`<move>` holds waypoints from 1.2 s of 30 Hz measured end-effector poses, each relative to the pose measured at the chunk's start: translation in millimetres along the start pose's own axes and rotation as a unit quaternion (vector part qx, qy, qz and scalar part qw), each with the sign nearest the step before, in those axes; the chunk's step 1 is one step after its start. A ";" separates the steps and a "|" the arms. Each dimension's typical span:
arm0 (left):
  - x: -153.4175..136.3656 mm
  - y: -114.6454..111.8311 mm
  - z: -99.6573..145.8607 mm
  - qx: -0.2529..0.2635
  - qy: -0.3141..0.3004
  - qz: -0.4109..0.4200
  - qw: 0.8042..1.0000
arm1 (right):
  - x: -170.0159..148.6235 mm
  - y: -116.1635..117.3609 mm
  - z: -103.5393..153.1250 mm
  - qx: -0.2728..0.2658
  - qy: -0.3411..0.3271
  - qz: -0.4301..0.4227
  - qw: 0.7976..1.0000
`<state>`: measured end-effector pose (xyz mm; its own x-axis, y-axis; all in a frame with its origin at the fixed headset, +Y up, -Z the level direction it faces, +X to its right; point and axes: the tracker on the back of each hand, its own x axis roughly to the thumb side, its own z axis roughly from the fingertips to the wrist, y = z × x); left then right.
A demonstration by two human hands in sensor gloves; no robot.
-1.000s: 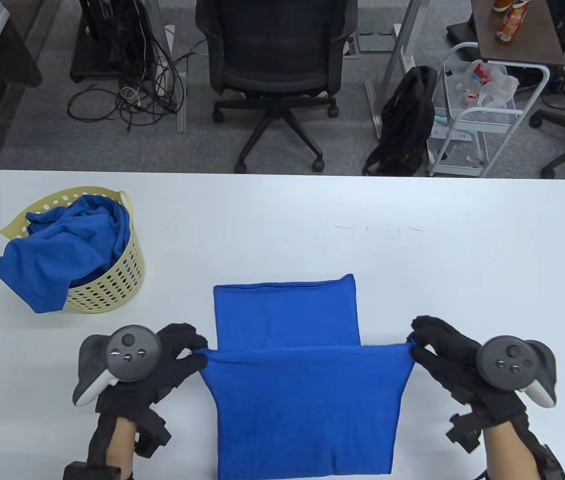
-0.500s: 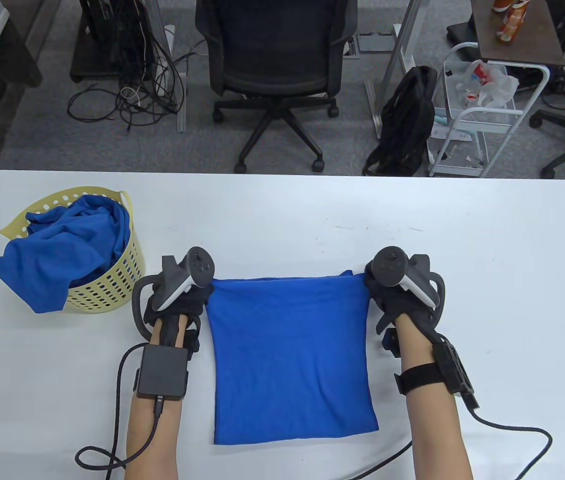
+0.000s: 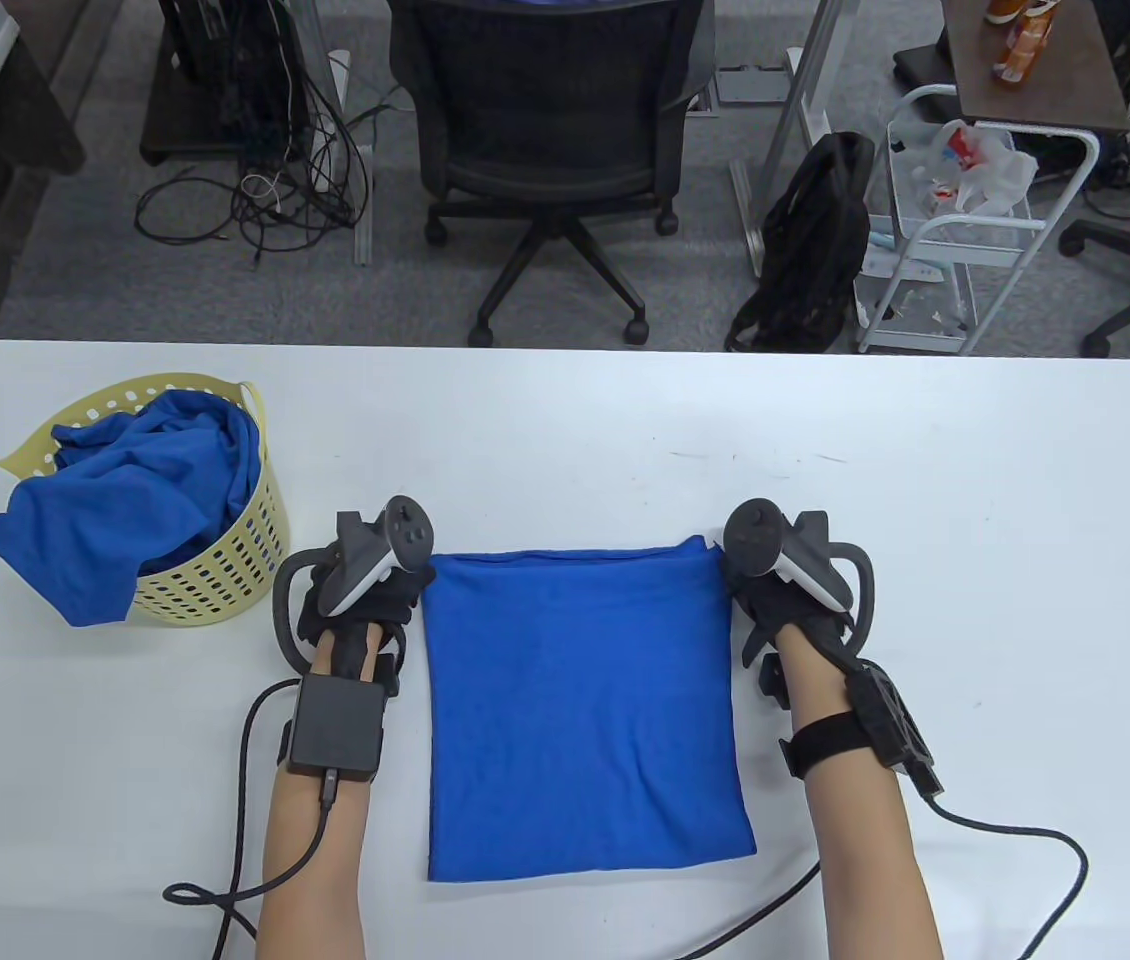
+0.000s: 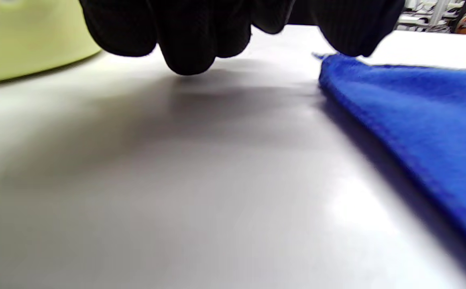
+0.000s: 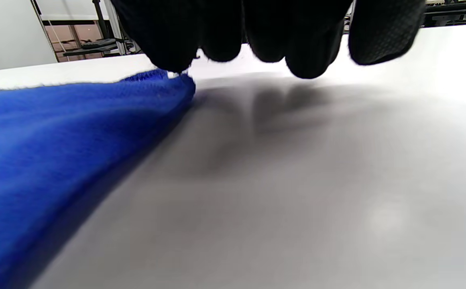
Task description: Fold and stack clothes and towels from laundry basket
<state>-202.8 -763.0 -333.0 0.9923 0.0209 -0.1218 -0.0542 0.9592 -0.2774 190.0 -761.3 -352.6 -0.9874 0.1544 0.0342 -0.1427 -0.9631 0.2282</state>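
Had the folded blue towel (image 3: 580, 710) flat on the white table (image 3: 975, 500), squarely between the left hand (image 3: 365, 590) and the right hand (image 3: 780, 590), each parked at one far corner. Ran its slightly longer axis from the fingertips back toward the wrists, with the near edge well behind both hands. Judged neither hand nearer; any further fold would likely want both.

Showed the left fingers (image 4: 186, 44) curled downward just off the tabletop, one tip on the towel's corner to their inner side. Showed the right fingers (image 5: 168, 36) likewise, one tip at the opposite corner. Could not tell whether either corner was pinched or merely touched.

Looked soft, napped and thick-edged, a faint crease down its middle. Left a crumpled blue garment (image 3: 125, 490) spilling over a perforated yellow laundry basket (image 3: 215, 590), well outward of the left fingers.
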 end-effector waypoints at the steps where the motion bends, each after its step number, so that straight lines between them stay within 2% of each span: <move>1: 0.5 2.0 6.0 0.009 -0.011 -0.001 1.000 | -1.3 -4.1 4.8 -0.007 -0.006 -0.003 1.000; 3: 2.5 6.4 24.6 0.033 -0.051 -0.004 0.998 | -3.2 -13.5 20.7 -0.026 -0.038 -0.012 0.999; 4: 3.8 7.9 37.8 0.042 -0.085 -0.007 0.995 | -4.0 -17.6 33.7 -0.028 -0.075 -0.022 0.997; 8: 5.6 1.0 92.2 0.047 -0.220 0.012 0.974 | -8.2 -18.4 86.1 0.006 -0.199 -0.071 0.977; 11: 6.4 -16.9 130.3 -0.016 -0.325 0.048 0.944 | -12.6 -5.6 126.8 0.050 -0.292 -0.112 0.949; 14: 9.3 -37.9 155.4 -0.084 -0.383 0.063 0.918 | -15.4 15.3 156.1 0.092 -0.348 -0.128 0.924; 19: 11.9 -66.3 170.2 -0.184 -0.407 -0.013 0.895 | -17.6 44.9 180.2 0.183 -0.374 -0.078 0.906; 21: 10.8 -70.8 173.9 -0.192 -0.410 -0.042 0.891 | -22.7 53.4 183.7 0.204 -0.359 -0.047 0.910; 24: 10.8 -75.3 177.4 -0.168 -0.412 -0.071 0.893 | -28.2 59.1 187.3 0.169 -0.356 -0.019 0.919; 27: 12.1 -78.1 177.9 -0.165 -0.408 -0.089 0.894 | -25.8 63.2 191.0 0.154 -0.349 -0.004 0.924; 30: 14.5 -82.0 178.9 -0.134 -0.406 -0.117 0.896 | -25.2 67.2 193.7 0.110 -0.356 0.024 0.928; 36: 15.1 -83.8 179.0 -0.114 -0.405 -0.115 0.900 | -27.6 68.7 193.2 0.103 -0.353 0.011 0.930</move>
<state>-163.4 -792.6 -141.0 0.7306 0.1168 0.6728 0.2329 0.8836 -0.4063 220.6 -789.1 -149.9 -0.6891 0.3115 0.6542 -0.0361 -0.9165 0.3983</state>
